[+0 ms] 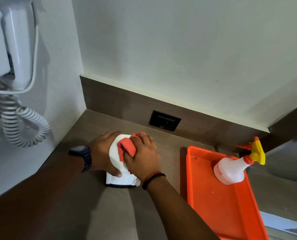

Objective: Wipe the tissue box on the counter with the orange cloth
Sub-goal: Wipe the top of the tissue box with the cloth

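Box [117, 163] sits on the desk [109, 213] near the corner, left hand [103, 153] clasped round its side; right hand [142, 155] presses the bunched cloth [126, 147] on top (tissue poking out below); a hard swipe could snag it, or skid the box.

White tissue box [117, 177] on brown counter [96, 213] — bunched orange cloth [127, 147] on top.

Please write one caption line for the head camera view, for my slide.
Left hand steadies the white tissue box while right hand rubs the orange cloth over it.
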Demonstrator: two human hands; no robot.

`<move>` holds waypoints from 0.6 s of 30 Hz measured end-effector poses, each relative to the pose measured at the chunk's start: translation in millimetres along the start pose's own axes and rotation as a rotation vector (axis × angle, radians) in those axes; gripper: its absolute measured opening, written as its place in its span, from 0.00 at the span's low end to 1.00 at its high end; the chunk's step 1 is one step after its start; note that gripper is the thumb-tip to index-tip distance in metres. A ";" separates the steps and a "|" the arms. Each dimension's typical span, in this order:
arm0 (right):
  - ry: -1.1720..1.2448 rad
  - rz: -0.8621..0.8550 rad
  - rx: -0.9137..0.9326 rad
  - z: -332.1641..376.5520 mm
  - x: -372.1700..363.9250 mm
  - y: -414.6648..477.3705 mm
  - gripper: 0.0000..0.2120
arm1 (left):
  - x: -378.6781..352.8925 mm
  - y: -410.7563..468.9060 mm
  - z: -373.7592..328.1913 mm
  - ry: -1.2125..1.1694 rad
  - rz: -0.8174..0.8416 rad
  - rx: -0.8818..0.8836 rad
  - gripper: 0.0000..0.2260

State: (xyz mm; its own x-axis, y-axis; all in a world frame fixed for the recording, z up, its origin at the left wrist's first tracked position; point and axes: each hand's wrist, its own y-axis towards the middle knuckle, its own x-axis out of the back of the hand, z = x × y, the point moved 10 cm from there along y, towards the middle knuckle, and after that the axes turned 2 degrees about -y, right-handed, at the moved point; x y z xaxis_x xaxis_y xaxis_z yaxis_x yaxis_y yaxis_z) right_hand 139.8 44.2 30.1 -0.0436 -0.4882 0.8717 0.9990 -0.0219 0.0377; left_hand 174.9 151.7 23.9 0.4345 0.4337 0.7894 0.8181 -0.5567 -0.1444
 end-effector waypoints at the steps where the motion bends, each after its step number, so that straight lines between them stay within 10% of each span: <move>1: 0.013 -0.007 -0.029 -4.7 1.4 3.7 0.25 | 1.3 -0.5 -0.7 -0.009 -0.008 0.003 0.55; 18: 0.011 -0.007 -0.028 -6.7 1.4 4.5 0.24 | 2.0 -4.4 -5.6 -0.039 -0.052 0.013 0.52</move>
State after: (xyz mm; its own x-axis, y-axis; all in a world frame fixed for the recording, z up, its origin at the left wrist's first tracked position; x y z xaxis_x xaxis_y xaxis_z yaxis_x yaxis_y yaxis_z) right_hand 144.3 37.6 28.2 -0.0513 -0.4973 0.8661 0.9983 -0.0498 0.0305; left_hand 170.1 151.1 29.4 0.4058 0.4892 0.7720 0.8446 -0.5235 -0.1122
